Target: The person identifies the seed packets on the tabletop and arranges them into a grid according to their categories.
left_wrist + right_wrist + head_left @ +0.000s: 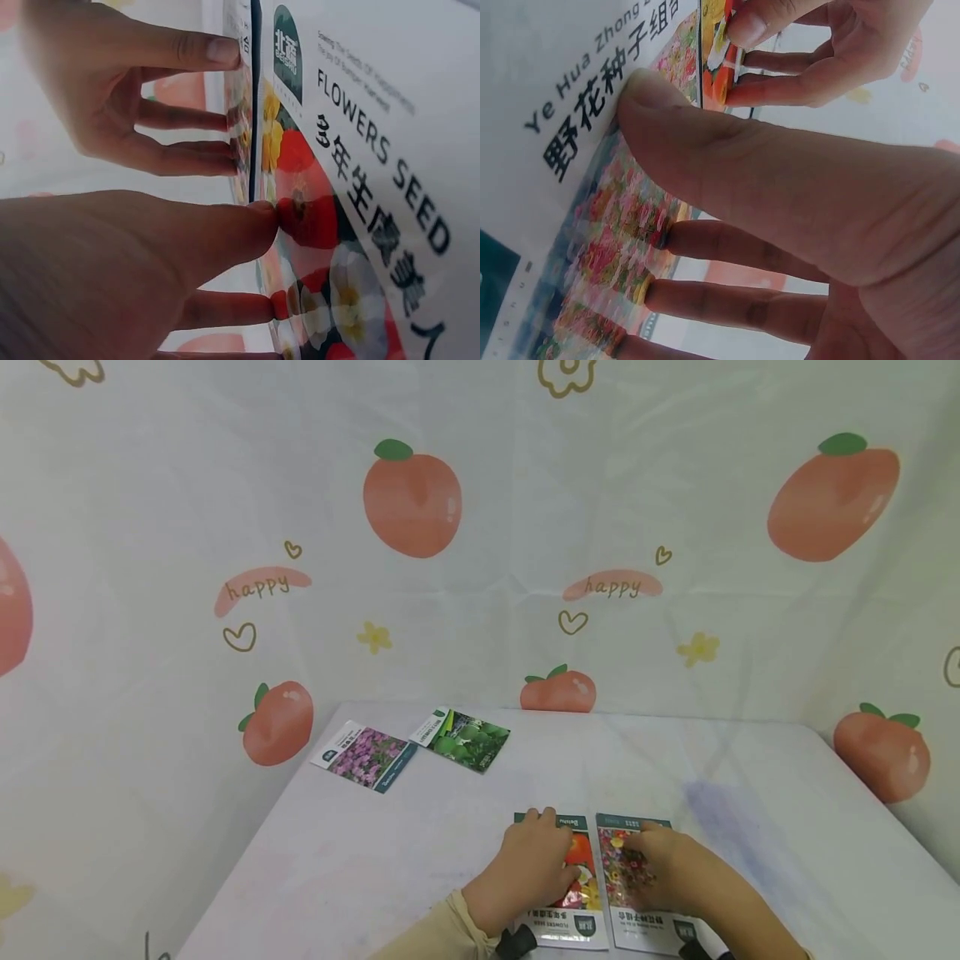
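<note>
Two flower seed packets lie side by side, flat on the table near its front. On the left one (579, 925), with red and white blooms, the left hand (531, 860) rests its fingertips and thumb. The label "FLOWERS SEED" (379, 154) faces the left wrist view. Against the mixed wildflower packet (619, 868) on the right, the right hand (675, 867) lays its thumb and fingertips. In the right wrist view, this hand's thumb (697, 146) touches the printed front and its fingers are spread. Neither hand is curled round a packet.
Toward the back left of the white table (360, 843) lie a purple-flower packet (370, 757) and a green-leaf packet (470, 742), corners close together. Behind the table hangs a white cloth (487, 627) printed with fruit and "happy".
</note>
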Tool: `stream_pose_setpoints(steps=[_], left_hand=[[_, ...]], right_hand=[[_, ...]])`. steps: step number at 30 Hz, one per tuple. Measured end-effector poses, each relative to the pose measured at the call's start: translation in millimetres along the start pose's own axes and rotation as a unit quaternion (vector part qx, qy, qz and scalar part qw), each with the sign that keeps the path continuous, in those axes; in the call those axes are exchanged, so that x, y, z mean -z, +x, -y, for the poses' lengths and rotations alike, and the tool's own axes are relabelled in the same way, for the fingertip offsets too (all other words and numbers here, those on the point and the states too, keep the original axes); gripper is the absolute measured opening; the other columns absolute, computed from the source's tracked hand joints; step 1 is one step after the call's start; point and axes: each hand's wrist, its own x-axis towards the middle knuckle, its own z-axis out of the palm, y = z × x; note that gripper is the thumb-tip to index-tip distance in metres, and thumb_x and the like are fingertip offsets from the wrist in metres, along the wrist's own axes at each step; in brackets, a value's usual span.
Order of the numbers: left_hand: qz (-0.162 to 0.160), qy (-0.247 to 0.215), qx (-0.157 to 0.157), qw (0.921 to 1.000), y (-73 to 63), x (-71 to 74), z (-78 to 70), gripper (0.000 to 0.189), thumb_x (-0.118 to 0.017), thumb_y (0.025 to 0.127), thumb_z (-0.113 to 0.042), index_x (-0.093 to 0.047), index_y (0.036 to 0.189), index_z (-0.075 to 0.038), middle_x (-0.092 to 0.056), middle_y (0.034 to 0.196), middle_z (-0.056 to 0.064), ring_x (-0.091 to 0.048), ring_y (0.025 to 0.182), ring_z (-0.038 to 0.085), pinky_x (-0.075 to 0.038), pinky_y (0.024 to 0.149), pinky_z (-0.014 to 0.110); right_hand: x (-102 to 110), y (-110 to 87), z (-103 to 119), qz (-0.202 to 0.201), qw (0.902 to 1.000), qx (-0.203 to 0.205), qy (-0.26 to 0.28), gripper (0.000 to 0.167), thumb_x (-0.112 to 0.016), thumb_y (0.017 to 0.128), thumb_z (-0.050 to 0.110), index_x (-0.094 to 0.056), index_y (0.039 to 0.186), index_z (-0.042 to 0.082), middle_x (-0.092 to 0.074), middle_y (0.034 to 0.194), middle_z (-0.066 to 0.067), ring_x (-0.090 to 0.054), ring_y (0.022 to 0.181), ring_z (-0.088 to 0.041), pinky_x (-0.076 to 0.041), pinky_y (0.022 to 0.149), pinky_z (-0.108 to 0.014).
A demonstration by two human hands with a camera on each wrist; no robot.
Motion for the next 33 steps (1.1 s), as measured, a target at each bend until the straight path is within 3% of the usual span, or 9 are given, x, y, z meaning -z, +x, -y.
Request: stream_pose_setpoints(steps=[5, 17, 26, 33], left_hand=[[0.014, -0.003, 0.005, 0.9999, 2.1, -2.6, 1.3, 0.033, -0.078, 0.094, -0.049, -0.081, 0.109, -0.020, -0.070, 0.104, 0.004, -0.059, 0.085, 0.015, -0.059, 0.061, 0.033], [0.012, -0.060, -0.009, 0.9981, -2.8, 1.5, 4.9, 0.041, -0.076, 0.094, -0.054, -0.079, 0.107, -0.016, -0.067, 0.098, 0.003, -0.055, 0.080, 0.014, -0.051, 0.056, 0.031], [0.033, -0.051, -0.007, 0.9981, -3.4, 7.2, 3.7, 0.044, -0.075, 0.093, -0.058, -0.080, 0.110, -0.018, -0.070, 0.106, 0.004, -0.059, 0.085, 0.015, -0.056, 0.059, 0.034], [0.029, -0.064, -0.009, 0.9975, -4.0, 8.1, 2.1, 0.045, -0.076, 0.092, -0.058, -0.079, 0.112, -0.018, -0.069, 0.104, 0.002, -0.059, 0.086, 0.015, -0.057, 0.062, 0.034]], right_hand=[[-1, 0.6, 0, 0.003, 1.0000, -0.001, 0.001, 0.062, -0.102, 0.065, 0.025, -0.076, 0.120, 0.013, -0.067, 0.110, 0.001, -0.069, 0.105, -0.025, -0.059, 0.094, -0.055], [0, 3.2, 0, 0.020, 0.9997, -0.014, 0.001, 0.062, -0.102, 0.066, 0.027, -0.076, 0.121, 0.015, -0.068, 0.117, -0.001, -0.068, 0.110, -0.027, -0.057, 0.097, -0.059], [0, 0.7, -1, 0.013, 0.9998, -0.004, 0.012, 0.061, -0.102, 0.066, 0.025, -0.075, 0.120, 0.013, -0.067, 0.115, -0.001, -0.068, 0.107, -0.026, -0.058, 0.096, -0.058], [1, -0.1, -1, 0.009, 0.9997, 0.003, 0.020, 0.060, -0.102, 0.067, 0.023, -0.075, 0.120, 0.013, -0.065, 0.111, 0.001, -0.067, 0.103, -0.022, -0.059, 0.093, -0.055]])
